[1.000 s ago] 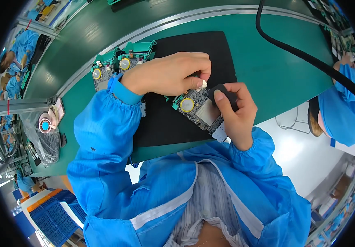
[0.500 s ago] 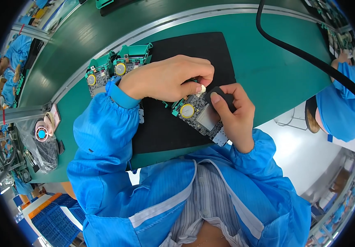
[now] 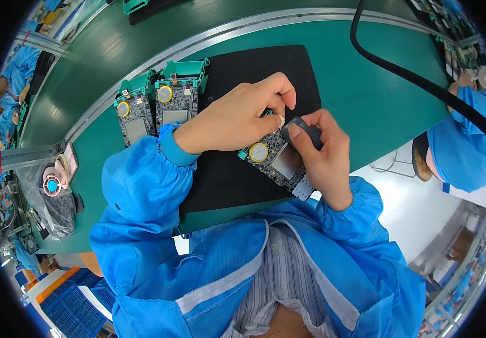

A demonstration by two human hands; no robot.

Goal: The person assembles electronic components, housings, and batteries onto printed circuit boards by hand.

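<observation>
A circuit board (image 3: 274, 172) with a yellow-rimmed coin cell (image 3: 258, 152) and a silver metal plate lies tilted on the black mat (image 3: 226, 186). My right hand (image 3: 328, 152) grips a dark grey rounded block (image 3: 305, 133) between thumb and fingers, over the board's upper right edge. My left hand (image 3: 243, 115) reaches across the board's far end. Its thumb and fingers are pinched at a small white piece (image 3: 281, 120), right beside the block. The left fingers hide the far end of the board. Whether the white piece joins block and board I cannot tell.
Two similar boards (image 3: 172, 98) with green plastic frames stand left of the mat on the green table (image 3: 367, 84). A black cable (image 3: 417, 73) arcs over the right side. At the left lie a plastic bag (image 3: 57, 214) and a pink round item (image 3: 52, 183). Other people sit nearby.
My left hand has turned slightly, its index finger lifting while the pinch stays by the white piece. The right hand still holds the grey block, barely shifted. The view has moved a little.
</observation>
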